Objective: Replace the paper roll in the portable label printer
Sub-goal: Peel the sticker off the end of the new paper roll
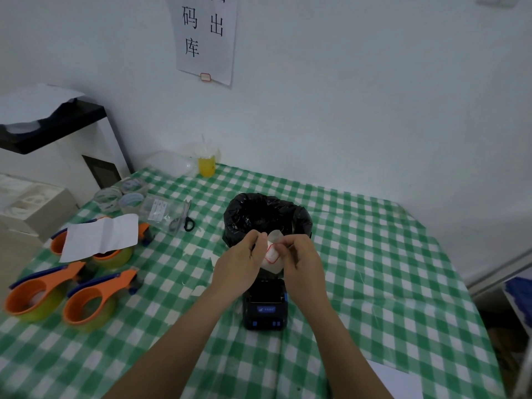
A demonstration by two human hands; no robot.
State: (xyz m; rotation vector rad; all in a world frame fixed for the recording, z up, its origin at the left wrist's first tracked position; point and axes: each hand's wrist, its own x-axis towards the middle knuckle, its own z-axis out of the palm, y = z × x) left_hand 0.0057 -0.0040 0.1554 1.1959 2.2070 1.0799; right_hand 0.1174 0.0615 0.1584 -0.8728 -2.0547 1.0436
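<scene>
White label paper roll with red-bordered labels (272, 256) is pinched between both hands above the small black portable label printer with blue buttons (264, 311), which sits on the green-and-white checked tablecloth (374, 283). Left hand (240, 263) and right hand (299, 259) both grip it with closed fingertips. Just behind them stands a black-bagged bin (266, 216).

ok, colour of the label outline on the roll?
Red outline on white label roll, clearest in the head view.

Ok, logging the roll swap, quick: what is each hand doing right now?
Left hand: closed, pinching the label paper.
Right hand: closed, pinching the same label paper above the printer.
</scene>
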